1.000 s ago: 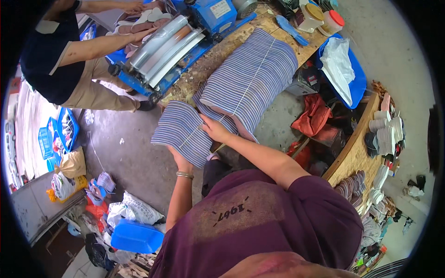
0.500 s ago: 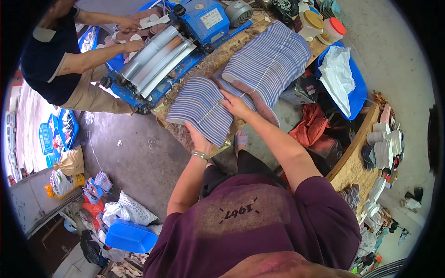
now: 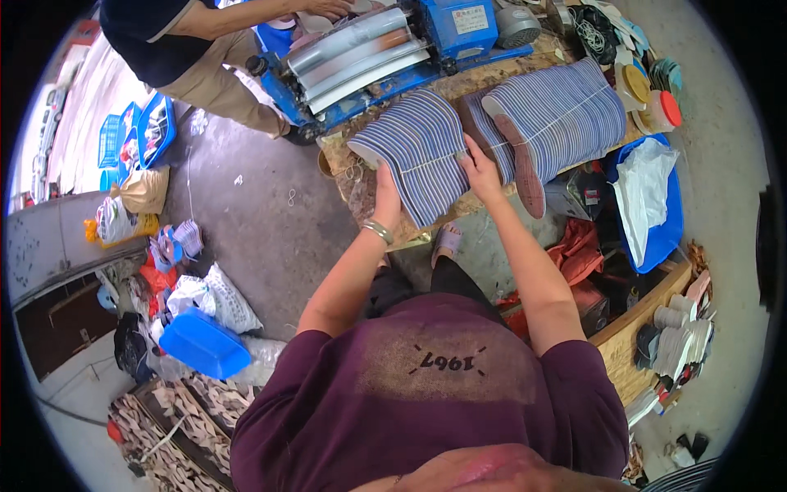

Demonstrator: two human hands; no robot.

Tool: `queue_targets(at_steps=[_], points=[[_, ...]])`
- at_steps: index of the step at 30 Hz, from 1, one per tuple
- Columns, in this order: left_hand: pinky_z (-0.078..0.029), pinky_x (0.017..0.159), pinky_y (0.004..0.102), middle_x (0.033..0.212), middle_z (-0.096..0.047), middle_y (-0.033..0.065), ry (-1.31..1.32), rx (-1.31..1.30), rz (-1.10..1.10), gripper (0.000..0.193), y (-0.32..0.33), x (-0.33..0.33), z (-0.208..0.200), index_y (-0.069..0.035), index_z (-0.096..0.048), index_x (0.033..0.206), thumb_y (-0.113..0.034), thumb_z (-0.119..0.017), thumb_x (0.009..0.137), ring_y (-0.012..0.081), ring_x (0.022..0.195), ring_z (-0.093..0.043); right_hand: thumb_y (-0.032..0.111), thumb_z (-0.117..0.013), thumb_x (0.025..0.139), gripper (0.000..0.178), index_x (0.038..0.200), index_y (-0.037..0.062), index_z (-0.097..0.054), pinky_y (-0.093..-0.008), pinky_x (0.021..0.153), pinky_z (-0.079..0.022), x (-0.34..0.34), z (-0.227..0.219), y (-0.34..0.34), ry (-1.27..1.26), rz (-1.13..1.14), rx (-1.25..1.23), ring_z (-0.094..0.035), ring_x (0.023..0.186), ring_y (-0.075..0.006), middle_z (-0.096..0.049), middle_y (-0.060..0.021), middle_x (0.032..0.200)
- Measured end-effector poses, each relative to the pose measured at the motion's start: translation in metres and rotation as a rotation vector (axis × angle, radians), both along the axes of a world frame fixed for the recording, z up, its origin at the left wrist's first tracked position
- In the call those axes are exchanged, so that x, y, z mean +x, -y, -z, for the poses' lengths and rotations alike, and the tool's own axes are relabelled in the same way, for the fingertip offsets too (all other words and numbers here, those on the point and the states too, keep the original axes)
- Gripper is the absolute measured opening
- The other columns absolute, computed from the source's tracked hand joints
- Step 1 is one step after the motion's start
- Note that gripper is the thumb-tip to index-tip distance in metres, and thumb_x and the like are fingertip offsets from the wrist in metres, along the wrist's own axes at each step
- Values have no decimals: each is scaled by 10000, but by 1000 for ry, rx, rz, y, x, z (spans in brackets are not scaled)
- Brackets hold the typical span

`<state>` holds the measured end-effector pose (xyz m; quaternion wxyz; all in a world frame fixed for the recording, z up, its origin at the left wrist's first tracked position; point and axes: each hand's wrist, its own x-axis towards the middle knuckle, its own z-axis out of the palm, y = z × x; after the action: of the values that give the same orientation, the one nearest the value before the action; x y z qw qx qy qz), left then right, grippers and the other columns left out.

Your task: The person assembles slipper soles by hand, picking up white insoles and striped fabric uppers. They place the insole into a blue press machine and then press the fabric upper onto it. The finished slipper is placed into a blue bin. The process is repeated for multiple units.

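A thick bundle of striped blue-and-white insoles, tied round with string, rests on the worktable's near end. My left hand presses against its left end, thumb along the edge. At its right side my right hand grips it, fingertips on the top. Both hands' undersides are partly hidden by the stack. Just right of it lies a longer tied stack of the same striped insoles, with a brown insole face showing at its near end.
A blue roller machine stands at the table's far left, where a co-worker's hand reaches in. Lidded jars sit at the table's right end. A blue tub with white plastic is below. Another blue tub lies left on the floor.
My view has swung, so the table appears farther right. The bundle stays between my hands and is tilted differently, its left end turned more toward me. The co-worker's hand has shifted over the machine.
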<state>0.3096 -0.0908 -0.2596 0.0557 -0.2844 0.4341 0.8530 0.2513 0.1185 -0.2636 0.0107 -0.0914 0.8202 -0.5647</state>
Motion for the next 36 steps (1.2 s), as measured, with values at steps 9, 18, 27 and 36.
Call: queue_targets(at_steps=[9, 18, 27, 36], points=[[-332, 1020, 342, 1334, -473, 87, 60, -457, 307, 549, 20, 58, -15, 1, -390, 1370, -359, -376, 955, 203, 1172, -452, 288, -641, 802, 681, 1375, 28, -381, -421, 973, -413, 29, 31, 11, 250, 12, 328, -519, 1165, -390, -522, -253, 1280], [-233, 1104, 420, 1475, -229, 230, 51, -649, 175, 792, 7, 48, 6, -28, -167, 1476, -425, -534, 898, 345, 1367, -244, 117, -631, 798, 624, 1359, -14, -391, -380, 1017, -376, 28, 7, 38, 155, 51, 117, -498, 1211, -333, -511, -221, 1306], [-281, 1073, 428, 1362, -356, 249, -282, -1068, -7, 738, 39, -19, -68, -39, -260, 1441, -245, -628, 836, 391, 1264, -353, 70, -554, 864, 548, 1369, -40, -373, -305, 1016, -352, -19, -60, 74, 134, 100, -307, -470, 1219, -223, -473, -147, 1357], [-301, 1062, 411, 1364, -328, 228, -279, -977, -9, 706, 35, 6, -36, -62, -277, 1444, -204, -624, 846, 365, 1250, -375, 113, -594, 847, 566, 1360, -34, -404, -344, 1032, -352, -11, -47, 65, 182, 92, -312, -461, 1254, -280, -480, -178, 1361]])
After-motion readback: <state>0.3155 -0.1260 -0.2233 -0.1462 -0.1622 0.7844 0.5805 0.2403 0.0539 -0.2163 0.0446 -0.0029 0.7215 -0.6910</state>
